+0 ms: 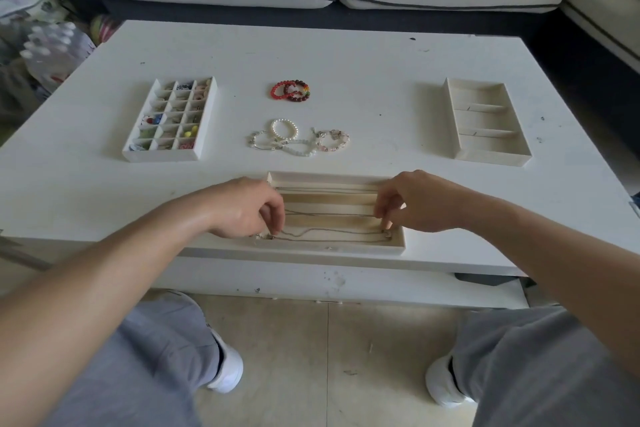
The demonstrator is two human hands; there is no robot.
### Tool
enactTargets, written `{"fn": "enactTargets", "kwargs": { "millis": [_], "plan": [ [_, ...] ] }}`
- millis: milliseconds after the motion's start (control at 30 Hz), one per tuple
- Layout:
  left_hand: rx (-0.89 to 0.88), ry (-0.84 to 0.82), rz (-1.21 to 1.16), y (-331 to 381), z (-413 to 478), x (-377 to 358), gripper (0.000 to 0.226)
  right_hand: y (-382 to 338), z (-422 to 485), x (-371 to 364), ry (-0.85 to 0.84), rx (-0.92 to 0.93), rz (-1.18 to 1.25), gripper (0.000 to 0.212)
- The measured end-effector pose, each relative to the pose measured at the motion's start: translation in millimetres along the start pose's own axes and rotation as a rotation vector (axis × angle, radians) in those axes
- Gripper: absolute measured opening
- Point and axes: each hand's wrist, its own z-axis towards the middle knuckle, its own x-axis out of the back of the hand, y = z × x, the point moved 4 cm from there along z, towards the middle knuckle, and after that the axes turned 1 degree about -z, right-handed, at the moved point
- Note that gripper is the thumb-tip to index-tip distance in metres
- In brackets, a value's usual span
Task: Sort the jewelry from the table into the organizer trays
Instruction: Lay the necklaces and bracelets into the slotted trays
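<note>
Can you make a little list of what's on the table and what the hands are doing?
left hand: pinches one end of necklace
right hand: pinches the other end
necklace: in front tray, nearest row
red bracelets: on table, middle
pale bracelets: on table, nearer
bead tray: left
divided tray: right

- No legible text, label, brand, number or sign anywhere in view.
- Upper left of the frame: red marking on a white plastic bag (pixel 57 74), too blurred to read.
</note>
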Motion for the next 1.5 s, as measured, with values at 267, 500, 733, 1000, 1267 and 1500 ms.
{"fn": "enactTargets", "kwargs": {
  "millis": [267,500,733,1000,1267,1500],
  "plan": [
    [0.066,-0.074,0.101,-4.6,3.6,-4.7,0.043,1.3,-1.5,-7.6,-0.128,-0.003,-0.065,0.041],
    [0.079,-0.051,0.182,-5.7,5.0,-3.2,0.039,5.3,5.2,-12.6,-0.146,-0.043,-0.123,0.031],
    [0.038,-0.02,0.202,2.4,3.3,-0.9,0.035,5.8,6.8,-11.8,-0.111,-0.044,-0.091,0.031],
    [0.233,0.068,-0.017,-22.3,6.5,6.4,0.008,-0.7,6.5,-7.4,-0.051,-0.007,-0.009,0.035],
    [0.364,0.0,-0.215,-33.1,11.0,-14.3,0.027,-13.9,7.1,-9.1,0.012,0.036,0.039,0.034],
    [0.338,0.056,-0.285,-37.5,13.7,-7.7,0.011,-17.3,13.5,-11.7,0.006,0.029,0.02,0.034]
  ]
}}
